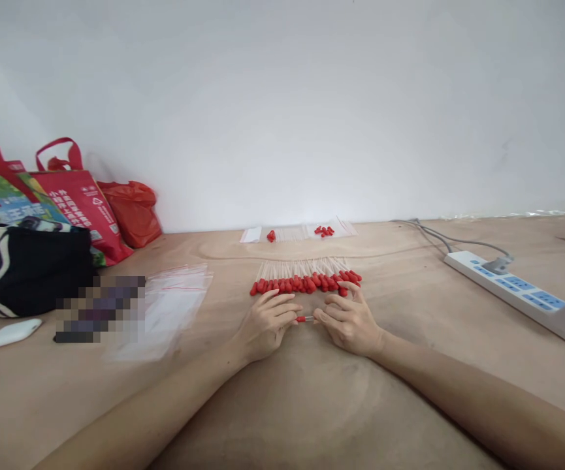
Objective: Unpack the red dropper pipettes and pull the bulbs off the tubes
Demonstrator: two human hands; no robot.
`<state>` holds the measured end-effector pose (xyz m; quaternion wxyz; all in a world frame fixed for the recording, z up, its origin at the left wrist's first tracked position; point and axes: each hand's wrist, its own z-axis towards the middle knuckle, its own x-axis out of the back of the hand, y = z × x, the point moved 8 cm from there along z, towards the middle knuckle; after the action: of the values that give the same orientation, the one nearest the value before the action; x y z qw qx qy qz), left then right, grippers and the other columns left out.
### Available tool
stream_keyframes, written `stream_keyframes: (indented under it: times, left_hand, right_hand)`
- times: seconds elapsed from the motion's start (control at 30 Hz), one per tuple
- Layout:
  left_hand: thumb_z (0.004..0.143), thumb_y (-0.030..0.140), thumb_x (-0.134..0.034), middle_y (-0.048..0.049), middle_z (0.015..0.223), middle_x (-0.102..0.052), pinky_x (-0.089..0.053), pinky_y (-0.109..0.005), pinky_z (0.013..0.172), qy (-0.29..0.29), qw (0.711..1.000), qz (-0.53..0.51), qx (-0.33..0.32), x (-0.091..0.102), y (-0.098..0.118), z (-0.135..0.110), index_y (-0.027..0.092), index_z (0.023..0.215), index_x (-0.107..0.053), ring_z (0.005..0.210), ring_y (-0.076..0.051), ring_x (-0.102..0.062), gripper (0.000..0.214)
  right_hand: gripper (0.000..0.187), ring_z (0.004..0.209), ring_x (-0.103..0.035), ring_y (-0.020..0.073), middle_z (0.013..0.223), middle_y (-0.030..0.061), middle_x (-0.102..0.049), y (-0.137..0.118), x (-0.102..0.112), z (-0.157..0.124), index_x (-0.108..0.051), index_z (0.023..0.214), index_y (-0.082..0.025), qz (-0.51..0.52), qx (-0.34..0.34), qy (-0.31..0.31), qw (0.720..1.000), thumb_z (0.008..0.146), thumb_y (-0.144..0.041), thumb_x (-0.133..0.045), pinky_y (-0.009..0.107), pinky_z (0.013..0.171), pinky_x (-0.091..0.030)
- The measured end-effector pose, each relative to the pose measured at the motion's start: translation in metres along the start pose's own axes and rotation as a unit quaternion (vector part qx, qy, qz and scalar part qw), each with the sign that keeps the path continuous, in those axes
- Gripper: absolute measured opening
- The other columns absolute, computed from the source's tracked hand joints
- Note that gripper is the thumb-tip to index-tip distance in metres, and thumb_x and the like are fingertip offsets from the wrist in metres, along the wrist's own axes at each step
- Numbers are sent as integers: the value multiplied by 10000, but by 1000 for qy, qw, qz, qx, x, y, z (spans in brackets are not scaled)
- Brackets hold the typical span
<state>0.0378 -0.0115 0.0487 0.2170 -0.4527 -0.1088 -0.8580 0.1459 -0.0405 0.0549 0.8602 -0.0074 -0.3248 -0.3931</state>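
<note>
Left hand (268, 324): pinching red end of thin rod (304, 319). Right hand (349, 321): pinching pale end. Red bag (89, 219), 10 o'clock: white Chinese characters (63, 203), recycling mark (97, 202).

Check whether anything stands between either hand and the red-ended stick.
Nothing visible does: the left hand holds the red-ended stick by its red end, the right hand by its pale end. The row of red-tipped sticks lies beyond, not between.

Wood-grained table (311, 411), with a row of red-ended sticks (306, 283), clear bags (174, 310), white power strip (512, 285).
</note>
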Motion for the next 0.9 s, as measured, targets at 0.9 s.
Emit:
stream_keyframes:
  times: [0.9]
  left_hand:
    - [790,208,-462,-8,750,-511,-454,-233,586,36,974,-12,223,15,-56,-31,176,877,-499,602,-103,-513,101]
  right_hand:
    - [260,623,-501,124,638,6,-623,41,-12,-27,-620,943,-189,7,-159,-112,981,800,-164,-404,296,663,-229]
